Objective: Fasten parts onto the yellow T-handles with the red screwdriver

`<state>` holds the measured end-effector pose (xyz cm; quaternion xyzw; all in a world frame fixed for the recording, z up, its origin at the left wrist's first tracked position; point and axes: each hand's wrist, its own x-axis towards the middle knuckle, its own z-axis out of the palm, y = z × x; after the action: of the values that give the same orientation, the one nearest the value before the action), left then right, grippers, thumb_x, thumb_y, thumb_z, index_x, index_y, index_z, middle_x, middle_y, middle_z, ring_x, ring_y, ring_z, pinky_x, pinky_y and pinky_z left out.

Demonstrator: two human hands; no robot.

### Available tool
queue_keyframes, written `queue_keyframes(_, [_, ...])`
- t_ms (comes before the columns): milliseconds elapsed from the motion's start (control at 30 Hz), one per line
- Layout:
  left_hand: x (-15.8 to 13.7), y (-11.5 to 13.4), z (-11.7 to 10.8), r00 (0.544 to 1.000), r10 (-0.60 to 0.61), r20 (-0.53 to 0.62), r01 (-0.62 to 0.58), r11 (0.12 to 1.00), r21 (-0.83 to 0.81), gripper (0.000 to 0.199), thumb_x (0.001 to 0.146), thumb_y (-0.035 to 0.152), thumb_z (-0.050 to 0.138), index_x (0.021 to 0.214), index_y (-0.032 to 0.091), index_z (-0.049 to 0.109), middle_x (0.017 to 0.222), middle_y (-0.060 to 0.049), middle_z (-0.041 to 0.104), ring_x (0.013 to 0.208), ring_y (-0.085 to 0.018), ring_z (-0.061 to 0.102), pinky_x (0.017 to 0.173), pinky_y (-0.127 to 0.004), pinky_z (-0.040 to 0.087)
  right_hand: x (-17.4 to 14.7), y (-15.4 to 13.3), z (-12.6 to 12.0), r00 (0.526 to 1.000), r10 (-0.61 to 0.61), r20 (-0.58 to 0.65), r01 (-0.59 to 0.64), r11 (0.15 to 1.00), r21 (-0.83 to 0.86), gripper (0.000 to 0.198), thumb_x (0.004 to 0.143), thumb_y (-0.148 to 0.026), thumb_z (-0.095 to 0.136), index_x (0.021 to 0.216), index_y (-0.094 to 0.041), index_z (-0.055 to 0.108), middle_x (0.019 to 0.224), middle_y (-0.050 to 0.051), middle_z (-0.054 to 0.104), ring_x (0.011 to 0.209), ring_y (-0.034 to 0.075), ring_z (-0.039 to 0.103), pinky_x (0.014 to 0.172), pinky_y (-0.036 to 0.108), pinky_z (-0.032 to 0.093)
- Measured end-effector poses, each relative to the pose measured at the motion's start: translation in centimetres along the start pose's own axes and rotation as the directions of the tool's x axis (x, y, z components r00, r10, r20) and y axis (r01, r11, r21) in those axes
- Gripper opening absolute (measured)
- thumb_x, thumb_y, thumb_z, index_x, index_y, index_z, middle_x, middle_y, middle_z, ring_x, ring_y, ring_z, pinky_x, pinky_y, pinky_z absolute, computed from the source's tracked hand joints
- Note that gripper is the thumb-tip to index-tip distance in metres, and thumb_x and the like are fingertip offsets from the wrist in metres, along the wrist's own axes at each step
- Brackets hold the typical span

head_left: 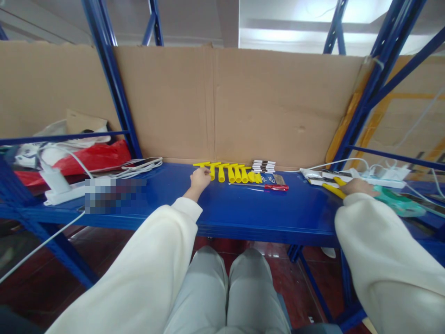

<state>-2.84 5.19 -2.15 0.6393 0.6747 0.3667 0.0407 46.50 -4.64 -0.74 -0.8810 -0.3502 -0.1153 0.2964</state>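
My left hand (200,180) is at the left end of a row of yellow plastic T-shaped pieces (232,174). Its fingers are closed at the leftmost piece (212,172), with the fingertips partly hidden. Far to the right, my right hand (358,186) is closed around a yellow-handled tool (333,190) lying on the blue shelf; its exact kind is unclear. A screwdriver with a red clear handle (277,188) lies in front of the row. Behind it is a small stack of white and dark-brown items (263,166), beside a blue flat packet (267,178).
Cardboard (243,106) walls off the back between blue metal posts. At left are a white power strip (79,188), cables and a red bag (93,157). To the right, a green tape roll (399,202) sits near white chargers (387,174) and cords.
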Motion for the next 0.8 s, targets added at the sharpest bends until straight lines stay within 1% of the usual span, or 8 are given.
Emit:
queue_keyframes(33, [0.0,0.0,0.0,1.0,0.003,0.002,-0.003,1.0,0.001,0.038,0.077,0.006,0.058,0.103,0.024,0.08,0.115,-0.005,0.079,0.115,-0.025,0.071,0.101,-0.034,0.05,-0.4,-0.3,-0.2,0.994,0.108,0.012,-0.108,0.994,0.009,0.045,0.085,-0.048,0.069,0.117,-0.016,0.071,0.132,0.039,0.057,0.132,0.045,0.048,0.096,0.064,0.035])
queue_keyframes(100, [0.0,0.0,0.1,1.0,0.014,0.009,-0.014,1.0,0.002,0.039,0.078,0.006,0.056,0.104,0.023,0.08,0.115,-0.006,0.079,0.116,-0.024,0.071,0.102,-0.032,0.05,-1.0,-0.8,-0.6,0.973,0.229,0.022,-0.23,0.973,0.026,0.049,0.087,-0.04,0.067,0.129,-0.015,0.066,0.14,0.038,0.053,0.139,0.043,0.043,0.102,0.062,0.034])
queue_keyframes(233, [0.2,-0.1,0.2,0.999,0.034,0.02,-0.034,0.999,0.006,0.04,0.079,0.006,0.054,0.106,0.021,0.08,0.115,-0.006,0.079,0.118,-0.023,0.07,0.103,-0.029,0.049,-1.8,-1.2,-1.4,0.955,0.294,0.049,-0.295,0.955,0.014,0.056,0.089,-0.042,0.066,0.138,-0.016,0.061,0.148,0.037,0.046,0.147,0.042,0.034,0.1,0.063,0.036])
queue_keyframes(367, [0.3,-0.2,0.3,0.999,0.046,0.005,-0.046,0.999,0.012,0.041,0.078,0.006,0.054,0.105,0.023,0.08,0.113,-0.005,0.08,0.117,-0.022,0.071,0.103,-0.029,0.05,-1.8,-0.9,-1.5,0.958,0.281,0.052,-0.282,0.959,0.027,0.053,0.085,-0.044,0.07,0.132,-0.019,0.065,0.147,0.036,0.047,0.146,0.045,0.033,0.096,0.064,0.038])
queue_keyframes(467, [0.4,-0.3,0.4,0.999,0.053,-0.01,-0.053,0.999,0.012,0.041,0.077,0.006,0.055,0.103,0.025,0.081,0.11,-0.004,0.08,0.115,-0.023,0.071,0.103,-0.03,0.05,-1.5,-0.5,-1.6,0.969,0.241,0.053,-0.242,0.97,0.029,0.051,0.082,-0.041,0.073,0.127,-0.017,0.067,0.143,0.037,0.051,0.143,0.047,0.038,0.095,0.065,0.039])
queue_keyframes(600, [0.4,-0.3,0.6,0.998,0.054,-0.014,-0.054,0.999,0.004,0.04,0.077,0.007,0.055,0.103,0.024,0.081,0.111,-0.005,0.08,0.115,-0.023,0.072,0.103,-0.03,0.051,-0.9,-0.2,-1.8,0.976,0.209,0.056,-0.211,0.977,0.021,0.055,0.079,-0.045,0.074,0.124,-0.015,0.068,0.134,0.036,0.059,0.135,0.046,0.049,0.101,0.064,0.036])
queue_keyframes(667, [0.5,-0.3,0.7,0.998,0.053,-0.02,-0.053,0.999,-0.005,0.04,0.077,0.007,0.057,0.103,0.025,0.081,0.111,-0.004,0.08,0.114,-0.024,0.072,0.103,-0.031,0.051,-0.6,-0.2,-2.0,0.981,0.191,0.022,-0.191,0.981,0.041,0.053,0.077,-0.04,0.075,0.124,-0.016,0.069,0.129,0.032,0.064,0.129,0.045,0.055,0.103,0.062,0.037])
queue_keyframes(800, [0.5,-0.3,0.6,0.998,0.055,-0.026,-0.056,0.998,-0.023,0.041,0.076,0.006,0.056,0.102,0.025,0.081,0.111,-0.004,0.08,0.114,-0.024,0.072,0.103,-0.031,0.051,-0.4,-0.5,-2.8,0.99,0.141,-0.005,-0.141,0.989,0.043,0.043,0.082,-0.024,0.068,0.122,-0.01,0.07,0.122,0.031,0.067,0.123,0.041,0.062,0.095,0.048,0.049])
